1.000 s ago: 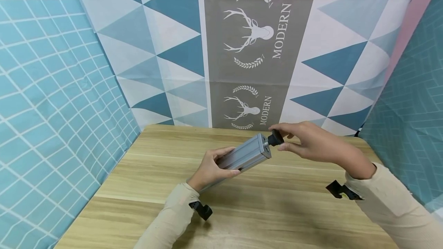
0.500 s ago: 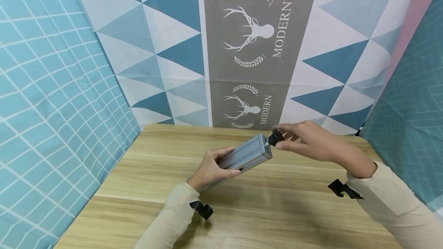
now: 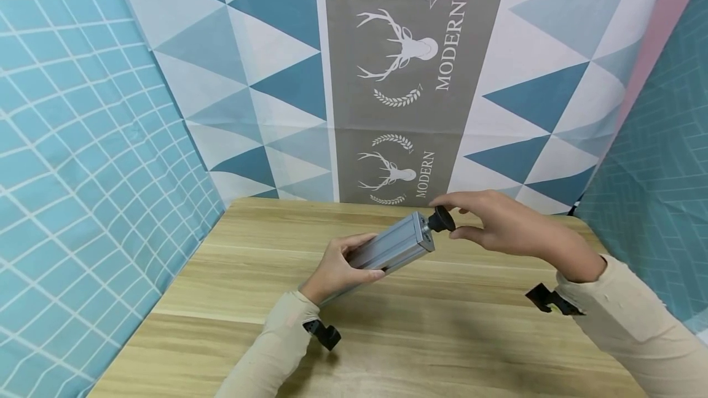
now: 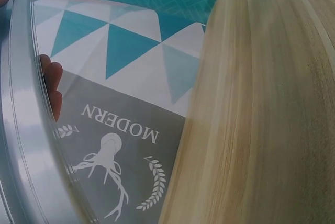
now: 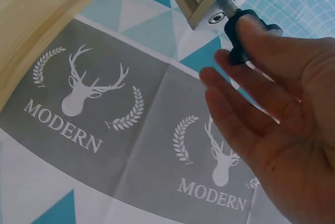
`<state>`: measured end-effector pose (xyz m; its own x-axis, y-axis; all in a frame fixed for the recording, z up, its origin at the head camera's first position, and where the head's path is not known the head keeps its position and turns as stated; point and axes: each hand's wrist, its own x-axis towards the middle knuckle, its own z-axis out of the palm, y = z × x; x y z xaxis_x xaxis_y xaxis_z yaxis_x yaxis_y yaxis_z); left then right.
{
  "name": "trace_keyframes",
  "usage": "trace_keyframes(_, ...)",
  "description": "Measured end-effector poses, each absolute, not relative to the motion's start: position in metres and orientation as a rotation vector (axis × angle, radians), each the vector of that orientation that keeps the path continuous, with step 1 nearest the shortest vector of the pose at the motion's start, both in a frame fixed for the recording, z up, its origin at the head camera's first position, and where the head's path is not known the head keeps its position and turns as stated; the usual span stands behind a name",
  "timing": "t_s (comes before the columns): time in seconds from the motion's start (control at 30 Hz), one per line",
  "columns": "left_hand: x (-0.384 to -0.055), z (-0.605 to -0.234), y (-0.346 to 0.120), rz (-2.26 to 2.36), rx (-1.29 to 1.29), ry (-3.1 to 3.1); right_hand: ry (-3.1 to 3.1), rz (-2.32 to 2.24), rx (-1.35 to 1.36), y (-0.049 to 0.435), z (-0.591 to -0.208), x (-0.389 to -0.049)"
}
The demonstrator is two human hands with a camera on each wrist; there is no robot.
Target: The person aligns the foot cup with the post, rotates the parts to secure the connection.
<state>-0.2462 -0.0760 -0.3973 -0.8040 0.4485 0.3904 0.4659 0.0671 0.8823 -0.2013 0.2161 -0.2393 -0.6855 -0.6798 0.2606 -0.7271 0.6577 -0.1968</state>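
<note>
My left hand (image 3: 342,270) grips a long grey metal bar (image 3: 394,243) with grooved sides, thumb on the near side and fingers round the far side. The bar slants over the table, its capped end up and to the right. From that end sticks a black knob (image 3: 442,220) on a threaded stud (image 5: 230,8). My right hand (image 3: 492,221) pinches the knob between thumb and index finger, the other fingers lying loosely below in the right wrist view. Two screws show in the end cap beside the stud. The bar's lower end is hidden behind my left hand and wrist.
A wooden table (image 3: 232,336) lies under both hands. Close behind it hangs a patterned cloth (image 3: 398,109) with deer heads and triangles. Blue checked cloth (image 3: 83,158) walls the left side, darker teal cloth (image 3: 658,201) the right.
My right thumb and fingers drew in around the knob half a second ago and now sit wider apart at its rim. The left hand and the bar stay almost still.
</note>
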Motion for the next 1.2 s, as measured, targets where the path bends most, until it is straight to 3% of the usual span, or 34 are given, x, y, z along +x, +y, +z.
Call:
trace_keyframes(0.33,-0.245,-0.394,-0.074,-1.893,-0.962,-2.301,-2.813,0.505,0.803,0.210,-0.248,-0.202)
trace_keyframes(0.6,-0.246,-0.395,-0.074,-1.884,-0.958,-2.330,-2.973,0.505,0.979,0.216,-0.237,-0.198)
trace_keyframes(0.87,-0.247,-0.399,-0.074,-1.879,-0.969,-2.296,-2.743,0.481,1.163,0.219,-0.237,-0.198)
trace_keyframes(1.2,-0.248,-0.400,-0.073,-1.855,-0.994,-2.300,-2.876,0.499,0.974,0.218,-0.237,-0.200)
